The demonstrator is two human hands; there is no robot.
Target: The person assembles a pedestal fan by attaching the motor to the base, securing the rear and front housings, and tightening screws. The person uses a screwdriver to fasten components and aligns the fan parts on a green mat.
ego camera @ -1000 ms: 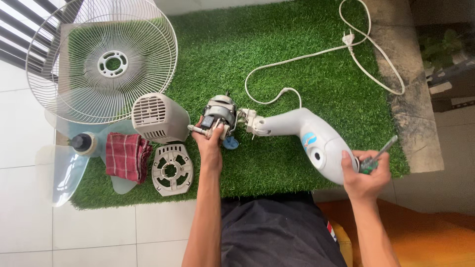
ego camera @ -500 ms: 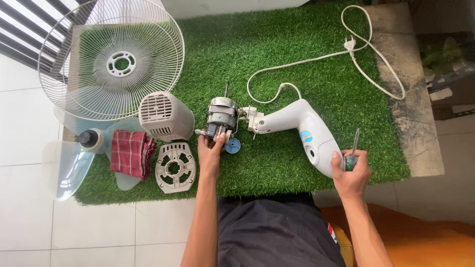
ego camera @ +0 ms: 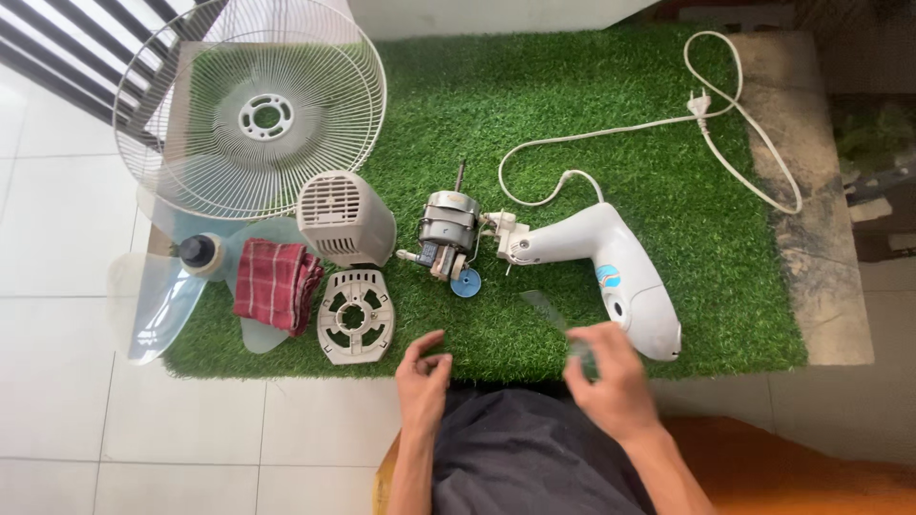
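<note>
A bare fan motor (ego camera: 447, 229) lies on the green turf mat (ego camera: 592, 105), joined to a white fan neck and base housing (ego camera: 601, 257), with a small blue knob (ego camera: 466, 283) beside it. My left hand (ego camera: 425, 377) hovers at the mat's near edge, below the motor, fingers apart and holding nothing. My right hand (ego camera: 606, 377) is blurred, just left of the housing's lower end. It grips a green-handled screwdriver (ego camera: 549, 310) whose shaft points up and left over the grass.
A wire fan guard (ego camera: 250, 114) leans at the top left. Below it are a vented motor cover (ego camera: 343, 217), a round slotted plate (ego camera: 355, 315), a red checked cloth (ego camera: 277, 283) and a translucent blade (ego camera: 157, 296). A white power cord with its plug (ego camera: 701, 100) loops at the right.
My left hand let go of the motor and drew back toward my body. My right hand left the housing's end and moved left with the screwdriver.
</note>
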